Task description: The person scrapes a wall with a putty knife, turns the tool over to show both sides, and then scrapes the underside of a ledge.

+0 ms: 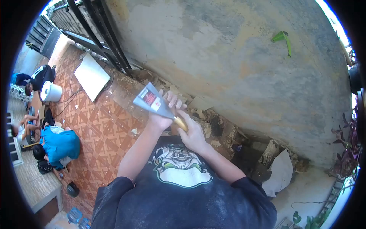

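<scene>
A wide-bladed putty knife [152, 102] with a label on its metal blade is held out in front of my chest, blade toward the upper left. My right hand [193, 131] is closed around its wooden handle [180, 123]. Behind the blade is my left hand [176, 100], palm turned up, its fingers loosely curled and apart beside the blade's edge. The blade covers most of the left palm, so how firmly they touch is hidden.
A stained wall [244, 57] rises ahead, with broken rubble [217, 126] along its foot. On the tiled floor [103, 141] lie a white board [91, 76] and a white bucket [51, 92]. A person in blue [61, 145] crouches at left; others are beyond.
</scene>
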A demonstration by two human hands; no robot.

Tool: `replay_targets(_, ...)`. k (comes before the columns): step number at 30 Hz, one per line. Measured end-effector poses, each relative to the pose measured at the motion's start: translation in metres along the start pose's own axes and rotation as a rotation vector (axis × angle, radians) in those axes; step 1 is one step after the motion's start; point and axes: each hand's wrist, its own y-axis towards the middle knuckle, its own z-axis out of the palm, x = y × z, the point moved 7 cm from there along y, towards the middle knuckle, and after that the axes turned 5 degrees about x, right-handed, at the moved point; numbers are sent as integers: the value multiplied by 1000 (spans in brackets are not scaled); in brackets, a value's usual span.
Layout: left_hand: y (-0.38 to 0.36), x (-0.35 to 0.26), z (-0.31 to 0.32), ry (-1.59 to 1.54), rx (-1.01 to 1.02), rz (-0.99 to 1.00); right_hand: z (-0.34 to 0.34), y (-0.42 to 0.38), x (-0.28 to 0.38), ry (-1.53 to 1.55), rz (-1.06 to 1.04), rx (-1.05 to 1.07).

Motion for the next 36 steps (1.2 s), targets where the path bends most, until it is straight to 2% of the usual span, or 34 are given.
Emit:
replay_targets(1,-4,2,0,-17,-13,-7,2,-3,-3,-67,-3,-6)
replay_targets(2,-10,2,-2,11,-136,-16,5,-6,-4,-79,-5,5)
replay_targets(3,-13,3,-4,12,-170,-38,11,-9,-8,-43,23,17)
replay_targets(6,-22,7,-13,45,-171,-112,22,-19,-5,102,170,131)
replay_targets(7,-24,8,-13,84,-174,-139,27,-23,-10,116,125,79)
replay_targets(9,-27,13,-15,197,-167,-224,34,-32,-19,127,272,162)
replay_targets(11,-29,17,-14,318,-190,-291,30,-38,-18,149,259,63)
replay_targets(12,-32,20,-21,325,-166,-309,29,-39,-20,158,218,43)
replay_targets(13,-37,21,-42,256,-251,-294,23,-38,-20,163,175,27)
replay_targets(14,-38,22,-51,185,-336,-275,22,-39,-30,125,323,144)
replay_targets(15,-38,24,-51,193,-309,-284,16,-38,-31,114,311,120)
replay_targets(17,-37,21,-55,74,-524,-209,28,-47,-45,486,478,237)
replay_targets(18,-34,21,-51,4,-512,-210,29,-47,-44,603,485,242)
replay_targets(19,-30,21,-46,13,-491,-212,29,-47,-47,594,468,230)
replay_targets(22,-20,30,-35,-175,-349,-234,50,-52,-74,898,575,221)
replay_targets(25,-17,37,-13,-136,-409,-232,52,-51,-81,943,618,126)
replay_targets(30,-14,32,-2,-6,-262,-241,47,-40,-89,943,569,186)
replay_targets(32,-13,31,-3,-140,-177,-193,37,-29,-93,731,373,105)
replay_targets(36,-21,24,-17,-231,-258,-131,19,-16,-84,761,221,173)
